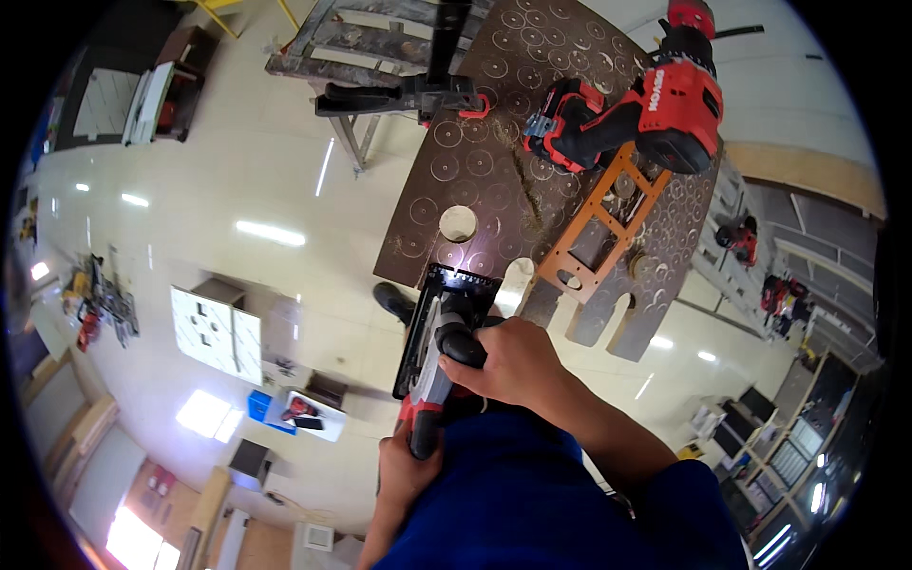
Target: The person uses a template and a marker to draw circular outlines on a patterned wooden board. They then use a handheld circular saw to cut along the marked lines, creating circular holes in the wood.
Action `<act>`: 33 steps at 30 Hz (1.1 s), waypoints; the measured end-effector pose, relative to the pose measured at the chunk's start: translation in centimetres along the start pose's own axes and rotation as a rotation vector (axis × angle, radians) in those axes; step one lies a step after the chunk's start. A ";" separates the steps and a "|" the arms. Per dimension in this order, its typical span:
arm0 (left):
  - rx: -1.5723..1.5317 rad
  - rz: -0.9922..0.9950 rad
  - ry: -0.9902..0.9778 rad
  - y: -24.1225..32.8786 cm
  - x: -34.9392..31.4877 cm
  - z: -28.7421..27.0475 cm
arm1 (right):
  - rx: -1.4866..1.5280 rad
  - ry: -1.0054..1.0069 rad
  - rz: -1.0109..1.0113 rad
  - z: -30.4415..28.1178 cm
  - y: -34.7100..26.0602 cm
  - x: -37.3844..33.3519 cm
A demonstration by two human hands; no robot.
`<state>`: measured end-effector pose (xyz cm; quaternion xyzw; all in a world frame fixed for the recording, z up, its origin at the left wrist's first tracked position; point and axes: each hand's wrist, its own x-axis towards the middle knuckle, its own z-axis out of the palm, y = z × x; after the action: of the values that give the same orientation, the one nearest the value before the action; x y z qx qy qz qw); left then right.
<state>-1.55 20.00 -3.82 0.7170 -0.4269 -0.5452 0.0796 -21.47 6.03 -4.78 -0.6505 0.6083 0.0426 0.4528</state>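
Both my hands are closed on a red, grey and black jigsaw (432, 375). My right hand (518, 361) wraps around its black front grip, and my left hand (408, 467) clasps its rear end. The tool's black base plate meets the near left edge of a brown board (404, 237), where a light shines on the surface. The blade is hidden. Circles with centre dots cover the board, and a round hole (458, 223) lies just beyond the base plate. Rounded notches cut into the near edge to the right of the jigsaw.
An orange template frame (608, 223) lies on the board's right part, beside a red and black cordless drill (679, 109). A black bar clamp (418, 95) grips the far left edge. Slatted supports (356, 38) stand beneath. A dark shoe (391, 302) shows on the floor.
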 end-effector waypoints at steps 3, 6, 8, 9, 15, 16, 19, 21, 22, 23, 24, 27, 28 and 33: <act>-0.017 -0.004 -0.013 -0.3 0.0 -0.2 | 0.028 0.062 -0.033 0.8 0.4 -0.2; -0.020 -0.011 -0.009 0.0 0.1 -0.3 | 0.044 0.055 -0.041 0.9 0.5 -0.1; -0.015 -0.007 -0.002 0.0 0.1 -0.3 | 0.049 0.044 -0.038 0.8 0.5 -0.1; -0.008 -0.004 -0.003 0.0 0.1 -0.4 | 0.051 0.034 -0.030 0.7 0.4 -0.1; 0.007 -0.015 -0.001 0.5 0.3 -0.7 | 0.022 -0.018 0.020 0.8 0.6 -0.2; 0.009 -0.017 0.003 0.4 0.3 -0.7 | 0.019 -0.026 0.020 0.8 0.6 -0.1; 0.011 -0.013 0.008 0.3 0.2 -0.5 | 0.040 -0.073 0.036 0.4 0.5 -0.1; 0.012 -0.007 0.006 0.3 0.2 -0.4 | 0.042 -0.076 0.027 0.3 0.6 0.0; 0.015 -0.005 0.003 0.1 0.2 -0.3 | 0.043 -0.077 0.022 0.4 0.6 0.0; 0.018 -0.004 0.002 0.0 0.2 -0.4 | 0.049 -0.067 0.024 0.4 0.5 -0.1; 0.020 -0.002 0.003 0.0 0.2 -0.5 | 0.055 -0.056 0.026 0.3 0.5 -0.1; 0.027 0.005 0.008 0.3 0.3 -0.6 | 0.057 -0.047 0.028 0.2 0.3 -0.2; 0.030 0.006 0.010 0.5 0.3 -0.7 | 0.055 -0.047 0.029 0.1 0.2 -0.2; 0.037 0.017 0.017 0.5 0.3 -0.8 | 0.079 -0.048 0.030 0.1 0.1 -0.1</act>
<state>-1.10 19.19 -3.47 0.7194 -0.4424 -0.5303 0.0746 -21.57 6.18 -4.83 -0.6216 0.6084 0.0409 0.4918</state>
